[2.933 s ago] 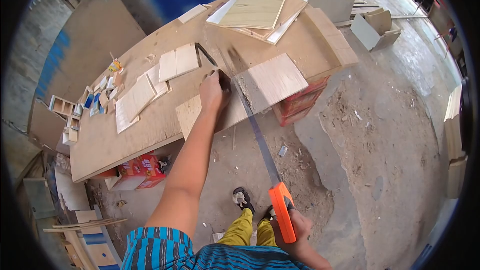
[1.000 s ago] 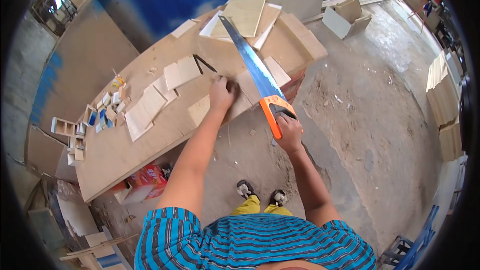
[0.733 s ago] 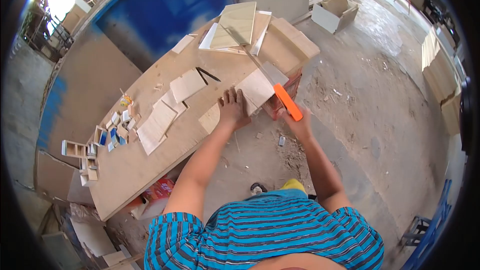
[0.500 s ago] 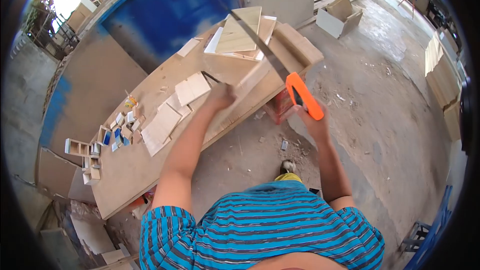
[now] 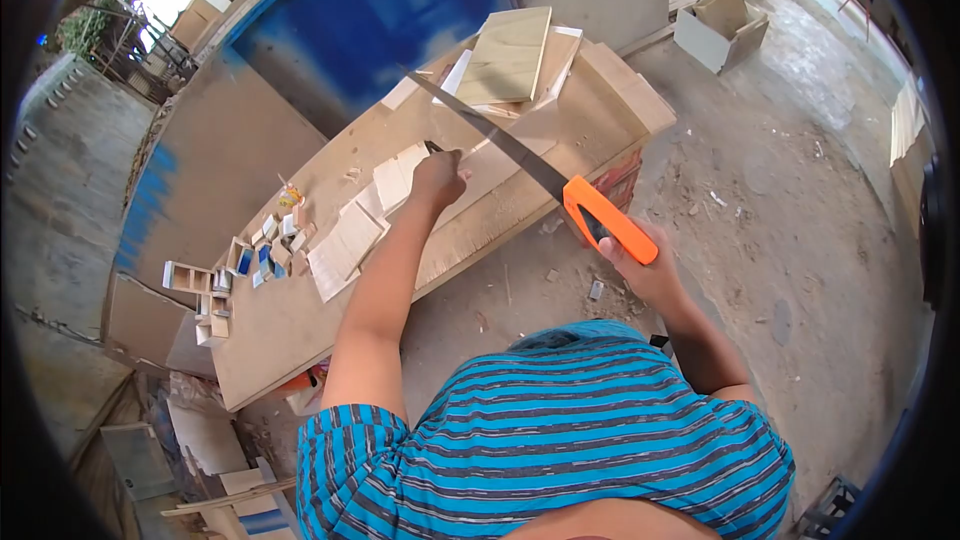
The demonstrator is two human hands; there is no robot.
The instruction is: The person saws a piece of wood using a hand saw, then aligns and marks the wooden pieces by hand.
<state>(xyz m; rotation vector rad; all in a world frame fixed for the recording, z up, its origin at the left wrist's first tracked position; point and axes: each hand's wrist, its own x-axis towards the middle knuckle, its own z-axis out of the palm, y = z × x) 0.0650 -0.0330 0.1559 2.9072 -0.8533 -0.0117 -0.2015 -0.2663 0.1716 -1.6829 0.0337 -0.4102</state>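
My right hand (image 5: 648, 265) is closed around the orange handle of a hand saw (image 5: 510, 148). The blade points up and left, in front of the workbench (image 5: 270, 340). My left hand (image 5: 438, 180) is over the bench, its fingers closed on a thin dark object (image 5: 432, 147). Most of that object is hidden by the hand, so its kind does not show. Just left of this hand lies a pale wooden board (image 5: 396, 176). Another flat wood piece (image 5: 340, 252) lies nearer the bench's left part.
Small wooden blocks (image 5: 272, 252) and little box frames (image 5: 190, 278) stand on the bench's left end. Larger panels (image 5: 505, 55) are stacked toward its far right. A box of board pieces (image 5: 720, 35) sits on the floor beyond. Debris (image 5: 597, 290) lies near the bench.
The saw's blade has swung down and to the left, tilting closer to level. My left hand stays over the bench, and less of the dark object shows. The whole view has shifted slightly.
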